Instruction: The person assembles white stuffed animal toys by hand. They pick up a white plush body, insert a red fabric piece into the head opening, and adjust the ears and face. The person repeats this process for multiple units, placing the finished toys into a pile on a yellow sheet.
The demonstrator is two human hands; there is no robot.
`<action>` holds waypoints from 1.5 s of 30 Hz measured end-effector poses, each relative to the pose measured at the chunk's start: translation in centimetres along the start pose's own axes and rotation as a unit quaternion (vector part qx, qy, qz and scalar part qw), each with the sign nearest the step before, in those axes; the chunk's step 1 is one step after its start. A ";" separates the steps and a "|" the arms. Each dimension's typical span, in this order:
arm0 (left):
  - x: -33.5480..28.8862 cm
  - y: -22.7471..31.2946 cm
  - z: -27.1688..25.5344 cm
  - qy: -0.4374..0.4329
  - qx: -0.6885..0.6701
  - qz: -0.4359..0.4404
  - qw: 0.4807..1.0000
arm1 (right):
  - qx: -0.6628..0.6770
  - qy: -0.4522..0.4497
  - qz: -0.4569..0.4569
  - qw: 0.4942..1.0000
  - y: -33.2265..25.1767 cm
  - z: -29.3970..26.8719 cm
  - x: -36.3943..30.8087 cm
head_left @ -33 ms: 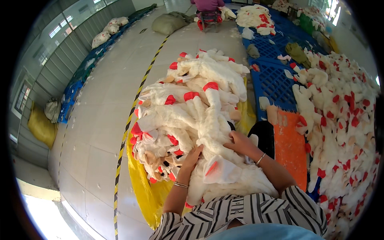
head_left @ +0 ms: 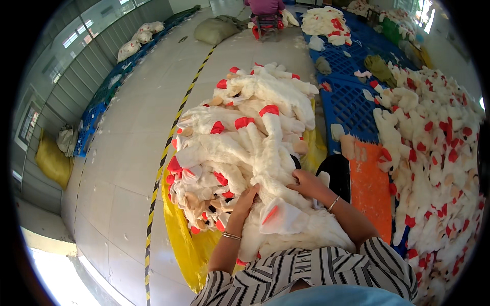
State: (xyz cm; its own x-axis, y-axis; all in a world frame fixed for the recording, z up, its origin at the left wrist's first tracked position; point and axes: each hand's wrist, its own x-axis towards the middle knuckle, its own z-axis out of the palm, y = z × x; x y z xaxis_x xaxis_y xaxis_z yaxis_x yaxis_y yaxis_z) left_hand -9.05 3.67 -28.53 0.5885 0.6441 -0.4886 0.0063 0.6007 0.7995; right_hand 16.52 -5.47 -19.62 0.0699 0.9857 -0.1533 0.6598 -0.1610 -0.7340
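Observation:
A white plush toy skin, limp and fluffy with red paw ends, lies over my lap and the heap in front of me. My left hand grips its left edge, fingers curled into the fur. On the other side my right hand holds the fur, thumb and fingers partly buried. Between my forearms lies a pointed white ear with a red-pink lining. Beneath and beyond is a heap of similar plush skins with red and beige parts, resting on yellow sheeting.
At the right, a large pile of white-and-red plush skins lies beside blue plastic pallets and an orange board. A black-and-yellow floor line runs left of me. Ahead are a grey-green sack and a seated person.
My right hand has barely shifted on the fur. The plush skin and the heap lie as before.

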 end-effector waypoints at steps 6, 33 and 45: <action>-0.1 2.1 4.8 -0.054 -0.068 0.091 0.992 | 0.069 0.092 -0.077 0.990 1.1 0.3 0.0; -3.1 3.5 -0.9 0.226 0.348 0.253 0.874 | 0.130 0.217 -0.031 0.967 -0.7 -7.9 -4.6; -0.5 2.0 -5.5 0.057 0.247 0.002 0.967 | 0.107 -0.061 0.100 0.987 2.2 -9.8 -3.7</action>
State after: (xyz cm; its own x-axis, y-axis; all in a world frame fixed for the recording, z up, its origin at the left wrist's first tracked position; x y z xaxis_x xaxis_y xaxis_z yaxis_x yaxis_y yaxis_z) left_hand -13.82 7.12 -28.62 0.4961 0.7116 -0.4976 0.4063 0.3162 0.8573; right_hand 25.07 -8.94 -14.16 0.0830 0.9217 -0.3788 0.4687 -0.3716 -0.8014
